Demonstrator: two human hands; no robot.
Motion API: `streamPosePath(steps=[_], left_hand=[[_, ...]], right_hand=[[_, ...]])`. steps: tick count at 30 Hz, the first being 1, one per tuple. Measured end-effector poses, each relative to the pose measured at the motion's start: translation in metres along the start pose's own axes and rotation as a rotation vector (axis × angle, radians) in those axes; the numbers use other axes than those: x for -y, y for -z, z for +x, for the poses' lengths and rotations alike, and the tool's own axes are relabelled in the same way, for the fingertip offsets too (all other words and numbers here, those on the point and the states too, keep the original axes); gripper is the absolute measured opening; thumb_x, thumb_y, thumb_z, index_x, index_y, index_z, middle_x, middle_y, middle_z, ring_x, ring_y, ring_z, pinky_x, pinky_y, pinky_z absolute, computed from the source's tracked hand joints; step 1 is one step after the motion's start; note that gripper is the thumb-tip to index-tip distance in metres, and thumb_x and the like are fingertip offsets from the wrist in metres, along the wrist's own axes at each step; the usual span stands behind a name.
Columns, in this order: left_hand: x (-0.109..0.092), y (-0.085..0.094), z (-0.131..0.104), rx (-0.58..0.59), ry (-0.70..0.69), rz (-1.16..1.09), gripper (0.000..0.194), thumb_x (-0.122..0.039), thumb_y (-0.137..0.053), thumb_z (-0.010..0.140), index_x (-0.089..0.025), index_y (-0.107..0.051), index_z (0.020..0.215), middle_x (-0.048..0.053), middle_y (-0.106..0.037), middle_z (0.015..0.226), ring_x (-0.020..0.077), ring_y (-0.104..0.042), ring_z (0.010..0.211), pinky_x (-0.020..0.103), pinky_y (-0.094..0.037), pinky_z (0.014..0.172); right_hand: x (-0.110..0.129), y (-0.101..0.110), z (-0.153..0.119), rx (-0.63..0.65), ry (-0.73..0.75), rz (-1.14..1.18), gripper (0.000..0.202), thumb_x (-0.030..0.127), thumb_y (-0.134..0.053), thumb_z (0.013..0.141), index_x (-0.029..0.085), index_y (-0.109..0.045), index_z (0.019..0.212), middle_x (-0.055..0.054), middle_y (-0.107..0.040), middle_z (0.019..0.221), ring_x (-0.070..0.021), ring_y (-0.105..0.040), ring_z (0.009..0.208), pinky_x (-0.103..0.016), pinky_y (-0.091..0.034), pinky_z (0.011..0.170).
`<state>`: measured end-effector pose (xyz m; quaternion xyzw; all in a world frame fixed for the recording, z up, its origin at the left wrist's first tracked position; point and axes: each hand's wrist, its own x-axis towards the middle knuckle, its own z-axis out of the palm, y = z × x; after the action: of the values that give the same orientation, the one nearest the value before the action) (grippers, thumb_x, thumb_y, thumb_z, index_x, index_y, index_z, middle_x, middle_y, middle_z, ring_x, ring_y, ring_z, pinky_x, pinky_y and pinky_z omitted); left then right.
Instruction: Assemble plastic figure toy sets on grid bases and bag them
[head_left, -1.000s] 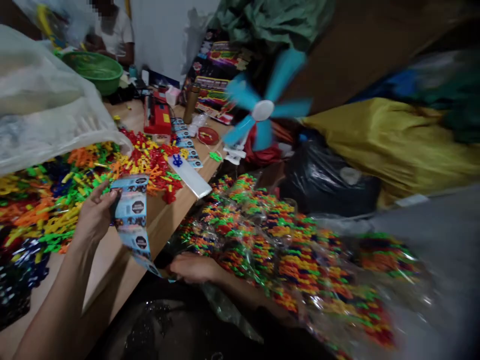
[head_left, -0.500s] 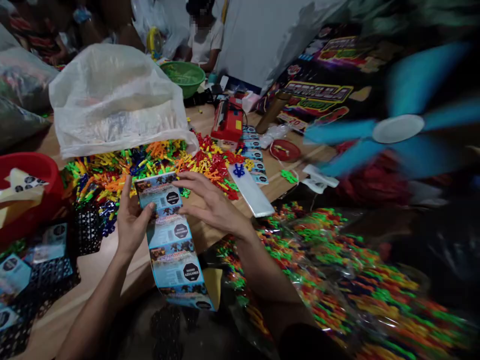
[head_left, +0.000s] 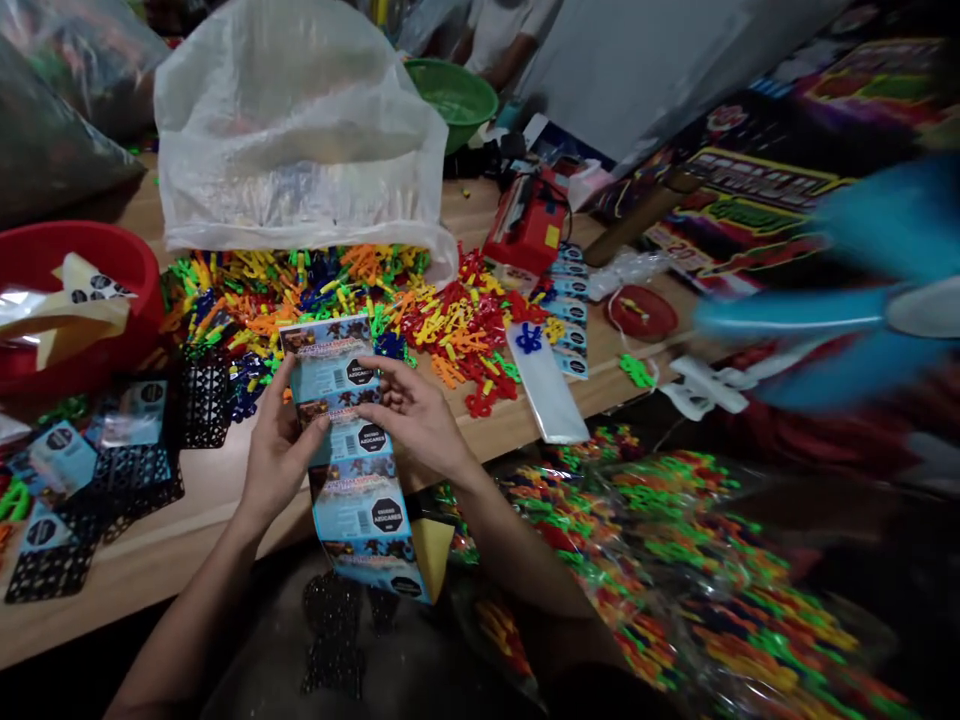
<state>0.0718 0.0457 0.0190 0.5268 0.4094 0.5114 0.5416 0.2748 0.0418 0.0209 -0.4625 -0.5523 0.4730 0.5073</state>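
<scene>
A strip of blue printed labels (head_left: 352,490) hangs between my hands, its lower end folding back to show a yellowish backing. My left hand (head_left: 281,450) grips the strip's left edge, thumb on the printed face and fingers behind. On the right edge, my right hand (head_left: 420,415) pinches the strip with thumb in front. Just beyond the strip lies a heap of small colourful plastic toys (head_left: 300,290), spilling from under a large white plastic bag (head_left: 300,120). A clear flat bag (head_left: 551,390) with a blue toy (head_left: 529,338) on it lies right of my hands.
A red tub (head_left: 142,290) stands at left, near black perforated pieces (head_left: 206,400). Behind the heap are a green basin (head_left: 457,100) and a red machine (head_left: 529,225). Bagged toys (head_left: 660,560) lie below the table's right edge. A blue fan (head_left: 825,310) spins at right. Another person (head_left: 502,40) sits behind.
My right hand has come down and closed on the strip's right edge, where its fingers were spread before. The view has tilted down and shifted left.
</scene>
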Motion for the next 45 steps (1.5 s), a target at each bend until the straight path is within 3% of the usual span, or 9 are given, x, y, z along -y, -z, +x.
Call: streamPosePath(steps=[5,11,16,20,27,31,35,40,45], left_hand=[[0.0,0.004,-0.005,-0.013,0.032,0.005,0.068,-0.041,-0.09,0.084,-0.028,-0.065,0.146,0.011,-0.078,0.132,0.0261,-0.079,0.112,0.039,-0.069,0.095],[0.0,0.008,-0.004,-0.035,0.024,0.075,0.061,-0.042,-0.091,0.082,-0.026,-0.073,0.138,0.008,-0.081,0.125,0.0257,-0.08,0.11,0.04,-0.067,0.101],[0.008,0.008,-0.004,-0.159,-0.094,0.374,0.038,-0.042,-0.086,0.086,-0.024,-0.082,0.119,0.005,-0.084,0.102,0.0219,-0.079,0.086,0.036,-0.067,0.081],[0.009,0.009,0.002,-0.149,-0.137,0.369,0.027,-0.04,-0.086,0.086,-0.025,-0.084,0.107,0.004,-0.083,0.101,0.0184,-0.074,0.082,0.032,-0.062,0.078],[0.007,0.011,0.01,0.004,-0.016,0.08,0.023,-0.038,-0.088,0.084,-0.023,-0.082,0.101,0.005,-0.08,0.1,0.0196,-0.075,0.094,0.03,-0.062,0.085],[0.014,0.009,0.016,0.15,0.068,-0.023,0.035,-0.036,-0.09,0.083,-0.023,-0.075,0.112,0.005,-0.08,0.11,0.0195,-0.076,0.098,0.03,-0.062,0.085],[0.018,0.002,0.018,0.234,0.05,0.019,0.037,-0.034,-0.084,0.087,-0.023,-0.07,0.12,0.006,-0.077,0.121,0.0202,-0.074,0.107,0.031,-0.062,0.089],[0.019,0.001,0.02,0.085,-0.106,0.334,0.029,-0.038,-0.076,0.094,-0.024,-0.076,0.119,0.004,-0.077,0.111,0.0191,-0.071,0.096,0.031,-0.057,0.085],[0.028,0.007,0.027,-0.096,-0.267,0.503,0.023,-0.046,-0.074,0.095,-0.025,-0.083,0.099,0.006,-0.071,0.105,0.0225,-0.066,0.103,0.036,-0.056,0.09]], right_hand=[[0.004,0.008,-0.003,0.008,0.039,-0.043,0.047,0.032,-0.083,0.09,0.03,-0.072,0.136,-0.002,-0.076,0.128,-0.0178,-0.069,0.101,-0.038,-0.061,0.096],[0.007,0.014,-0.005,0.007,0.087,-0.086,0.035,0.039,-0.081,0.092,0.031,-0.078,0.126,-0.002,-0.079,0.117,-0.0194,-0.071,0.098,-0.039,-0.063,0.089],[0.006,0.015,-0.002,-0.097,0.326,-0.364,0.009,0.029,-0.077,0.096,0.03,-0.081,0.104,-0.002,-0.073,0.099,-0.0212,-0.068,0.098,-0.041,-0.06,0.092],[0.005,0.017,0.002,-0.07,0.382,-0.427,0.003,0.029,-0.073,0.099,0.028,-0.076,0.099,-0.005,-0.066,0.125,-0.0252,-0.065,0.122,-0.05,-0.055,0.109],[-0.006,0.02,0.011,0.142,0.267,-0.389,0.053,0.047,-0.078,0.096,0.036,-0.061,0.146,-0.006,-0.047,0.167,-0.0287,-0.04,0.159,-0.057,-0.036,0.132],[-0.009,0.018,0.016,0.148,0.212,-0.282,0.041,0.035,-0.076,0.098,0.032,-0.069,0.138,-0.006,-0.07,0.142,-0.025,-0.065,0.134,-0.051,-0.05,0.119],[-0.006,0.015,0.019,0.155,0.17,-0.246,0.021,0.023,-0.075,0.095,0.026,-0.08,0.115,-0.003,-0.08,0.114,-0.0204,-0.073,0.107,-0.039,-0.057,0.099],[-0.003,0.018,0.021,0.058,0.163,-0.323,0.003,0.021,-0.08,0.089,0.024,-0.082,0.088,0.0,-0.079,0.087,-0.0177,-0.068,0.09,-0.032,-0.051,0.085],[-0.011,0.022,0.027,0.13,0.088,-0.237,0.012,0.029,-0.072,0.097,0.024,-0.083,0.098,0.0,-0.081,0.093,-0.0162,-0.07,0.084,-0.03,-0.052,0.078]])
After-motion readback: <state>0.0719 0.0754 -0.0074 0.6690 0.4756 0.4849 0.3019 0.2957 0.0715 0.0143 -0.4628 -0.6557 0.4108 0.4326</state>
